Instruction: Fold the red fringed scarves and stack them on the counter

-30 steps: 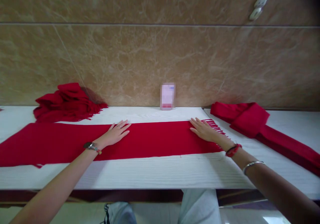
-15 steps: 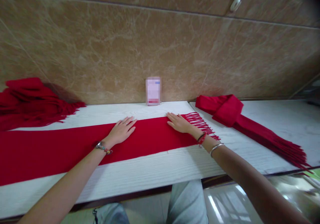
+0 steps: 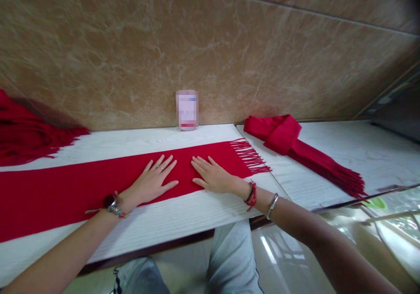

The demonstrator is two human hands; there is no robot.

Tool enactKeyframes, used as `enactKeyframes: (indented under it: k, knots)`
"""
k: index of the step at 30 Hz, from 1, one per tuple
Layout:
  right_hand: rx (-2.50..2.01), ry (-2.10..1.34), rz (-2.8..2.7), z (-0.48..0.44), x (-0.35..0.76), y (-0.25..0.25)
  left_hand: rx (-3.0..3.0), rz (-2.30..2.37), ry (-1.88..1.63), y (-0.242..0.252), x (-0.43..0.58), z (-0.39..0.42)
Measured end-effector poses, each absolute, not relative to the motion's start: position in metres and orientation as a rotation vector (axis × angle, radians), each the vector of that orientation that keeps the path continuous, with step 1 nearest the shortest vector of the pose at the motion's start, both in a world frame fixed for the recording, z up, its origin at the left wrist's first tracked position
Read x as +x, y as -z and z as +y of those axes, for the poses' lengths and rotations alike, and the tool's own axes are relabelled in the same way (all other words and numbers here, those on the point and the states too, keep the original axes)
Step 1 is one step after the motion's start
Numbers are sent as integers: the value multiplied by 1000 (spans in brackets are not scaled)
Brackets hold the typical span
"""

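A long red scarf with a fringed end lies flat along the white table. My left hand rests palm down on it, fingers spread, a watch and beads at the wrist. My right hand lies flat on the scarf close beside it, fingers stretched out, with a red cord and a metal bangle on that wrist. Neither hand holds anything.
A tied red scarf lies on the table at the right. A heap of red scarves sits at the far left. A small pink card leans on the brown marble wall. My knees show below the table's front edge.
My right hand has slid left along the scarf, from the fringe to close beside my left hand. The view has swung to the right.
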State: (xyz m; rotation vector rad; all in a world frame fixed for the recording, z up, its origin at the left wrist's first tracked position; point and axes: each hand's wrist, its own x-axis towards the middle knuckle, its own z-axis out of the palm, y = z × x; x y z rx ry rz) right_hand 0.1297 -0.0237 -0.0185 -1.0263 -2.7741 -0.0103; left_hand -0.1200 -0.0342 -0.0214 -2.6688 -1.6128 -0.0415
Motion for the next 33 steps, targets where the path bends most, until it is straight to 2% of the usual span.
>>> enactKeyframes:
  k: [11,15,20,24,33]
  knots:
    - [-1437,231,-2698,8,295,38,-2690,-1598,56,30,-125,-31]
    - [-1497,162,-2568,9,283,23,-2686,-1594,34,24,-120,-30]
    - [-1128,52,-2657,-13,190,10,-2679,-1560,64,23,-113,-30]
    - [-1037,-14,-2797,-26,158,18,-2692,-1535,24,27,-113,-31]
    - [-1439,239,-2649,-1,302,41,-2685,-1554,25,28,-111,-32]
